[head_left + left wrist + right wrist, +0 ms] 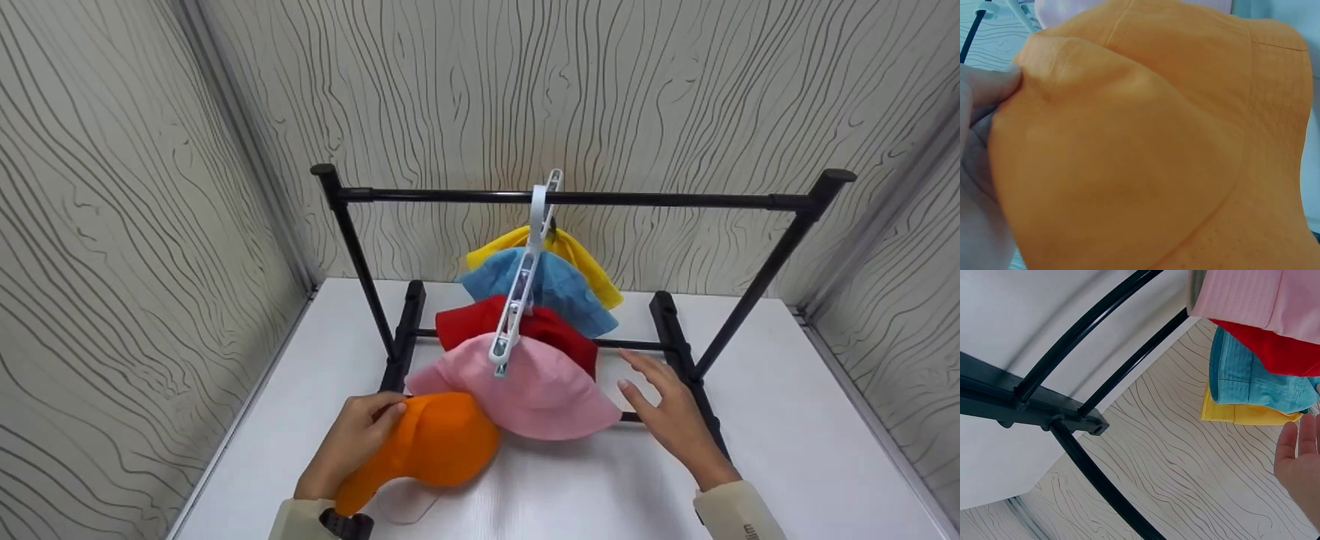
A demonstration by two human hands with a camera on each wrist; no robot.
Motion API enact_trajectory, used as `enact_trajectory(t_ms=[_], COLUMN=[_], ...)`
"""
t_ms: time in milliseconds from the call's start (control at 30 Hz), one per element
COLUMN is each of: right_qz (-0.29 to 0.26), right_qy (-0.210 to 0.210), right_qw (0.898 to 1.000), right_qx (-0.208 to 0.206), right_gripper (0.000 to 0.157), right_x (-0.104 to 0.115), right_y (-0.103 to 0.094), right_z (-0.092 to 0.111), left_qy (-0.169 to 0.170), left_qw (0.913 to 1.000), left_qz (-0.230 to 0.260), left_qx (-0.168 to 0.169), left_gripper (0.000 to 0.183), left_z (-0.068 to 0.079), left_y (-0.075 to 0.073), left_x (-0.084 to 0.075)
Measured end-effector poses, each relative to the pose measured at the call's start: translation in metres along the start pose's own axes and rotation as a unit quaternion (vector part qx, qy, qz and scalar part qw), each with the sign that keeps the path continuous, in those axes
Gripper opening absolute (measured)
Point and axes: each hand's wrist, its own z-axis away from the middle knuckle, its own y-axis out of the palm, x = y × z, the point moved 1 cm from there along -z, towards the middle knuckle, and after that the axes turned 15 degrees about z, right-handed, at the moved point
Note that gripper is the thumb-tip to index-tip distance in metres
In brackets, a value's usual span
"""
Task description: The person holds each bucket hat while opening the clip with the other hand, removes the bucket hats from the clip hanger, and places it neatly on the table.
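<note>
At the front left, my left hand (352,439) pinches the edge of an orange bucket hat (448,442) between thumb and fingers. In the left wrist view the orange hat (1129,146) fills most of the picture, with stitched rows on its brim. My right hand (667,416) is raised, fingers extended and holding nothing, to the right of a pink bucket hat (540,390). Behind the pink one hang a red hat (566,335), a blue hat (574,292) and a yellow hat (596,274), all under a white clip hanger (538,217).
The hanger hooks over the top bar (435,196) of a black rack, whose slanting posts (765,277) and feet (671,322) stand on a white table (810,420). Patterned walls (420,90) enclose the back and sides. A pale rounded item (405,502) lies under the orange hat.
</note>
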Motion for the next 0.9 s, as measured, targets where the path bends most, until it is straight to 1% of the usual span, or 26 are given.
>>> enact_trajectory(t_ms=[100, 233, 433, 567, 633, 800, 900], right_qz=[-0.005, -0.015, -0.016, -0.022, -0.019, -0.009, -0.005], right_qy=[0.006, 0.017, 0.029, 0.036, 0.034, 0.015, 0.009], right_qw=[1.0, 0.999, 0.999, 0.999, 0.999, 1.0, 1.0], right_qx=[0.013, 0.029, 0.029, 0.033, 0.027, -0.014, -0.025], right_gripper=[0.046, 0.046, 0.046, 0.045, 0.045, 0.041, 0.04], right_x=[0.0, 0.0, -0.001, -0.001, -0.001, -0.003, -0.005], right_y=[-0.001, -0.002, -0.003, -0.003, -0.003, -0.002, -0.001], right_z=[0.001, 0.002, 0.003, 0.004, 0.004, 0.004, 0.004], left_qy=[0.005, -0.002, -0.021, -0.026, -0.025, -0.027, -0.024], left_qw=[0.9999, 0.9995, 0.999, 0.9979, 0.9968, 0.9923, 0.9904], left_qz=[-0.005, -0.013, -0.006, -0.004, -0.008, -0.018, -0.026], left_qx=[-0.015, -0.029, -0.04, -0.059, -0.075, -0.119, -0.134], left_gripper=[0.021, 0.02, 0.021, 0.021, 0.019, 0.017, 0.017], left_z=[0.002, 0.004, 0.007, 0.008, 0.008, 0.008, 0.008], left_y=[-0.004, -0.009, -0.016, -0.021, -0.023, -0.027, -0.029], left_x=[0.002, 0.005, 0.008, 0.011, 0.011, 0.015, 0.017])
